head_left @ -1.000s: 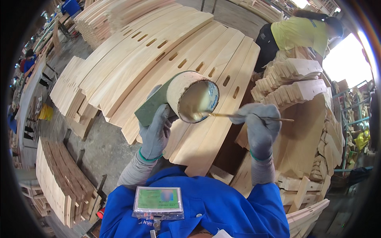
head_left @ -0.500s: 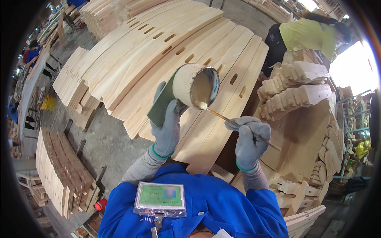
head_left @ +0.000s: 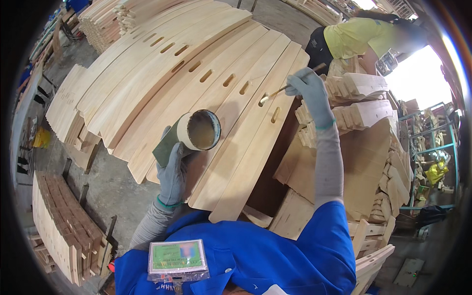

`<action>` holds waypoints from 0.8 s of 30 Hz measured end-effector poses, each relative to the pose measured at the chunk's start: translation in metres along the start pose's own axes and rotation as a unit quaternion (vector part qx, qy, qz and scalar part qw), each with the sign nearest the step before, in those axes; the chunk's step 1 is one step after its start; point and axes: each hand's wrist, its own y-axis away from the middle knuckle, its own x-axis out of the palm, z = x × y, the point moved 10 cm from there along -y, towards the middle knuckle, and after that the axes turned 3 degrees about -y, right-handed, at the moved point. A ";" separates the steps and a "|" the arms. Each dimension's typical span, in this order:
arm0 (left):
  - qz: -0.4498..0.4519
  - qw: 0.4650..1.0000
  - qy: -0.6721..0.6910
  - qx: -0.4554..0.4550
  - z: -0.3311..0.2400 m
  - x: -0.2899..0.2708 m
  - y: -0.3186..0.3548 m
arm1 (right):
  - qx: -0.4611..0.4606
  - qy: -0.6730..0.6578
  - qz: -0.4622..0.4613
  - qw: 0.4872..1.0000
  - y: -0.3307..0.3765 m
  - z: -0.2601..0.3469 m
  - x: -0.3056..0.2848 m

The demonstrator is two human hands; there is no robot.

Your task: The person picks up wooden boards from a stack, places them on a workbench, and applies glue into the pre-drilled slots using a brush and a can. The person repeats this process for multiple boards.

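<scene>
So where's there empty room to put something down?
The planks have bare wood right of the cup, below the slots. Grey floor shows between the planks and the lower-left stack. The right side is crowded with piled wood pieces.

Pale slotted boards point(head_left: 216, 98) lie side by side across the centre, covering their support; grey floor point(head_left: 115, 182) shows at centre left; at right, stacked wooden pieces point(head_left: 363, 110) rest at a brown sheet's point(head_left: 364, 162) upper end.

On my feed, a blown-out white area point(head_left: 422, 77) glares at upper right, soft shadows fall across the boards point(head_left: 172, 98), and straight edges bend toward blackness.
</scene>
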 end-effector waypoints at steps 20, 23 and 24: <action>-0.006 1.000 -0.009 -0.025 0.004 -0.001 -0.001 | -0.046 0.184 0.120 0.974 -0.027 -0.022 0.036; 0.003 0.999 -0.013 -0.039 0.007 -0.005 -0.002 | -0.051 0.227 0.102 0.967 -0.029 -0.018 0.024; -0.007 0.999 -0.005 -0.038 0.005 -0.005 -0.002 | -0.051 0.246 0.105 0.962 -0.025 -0.016 0.026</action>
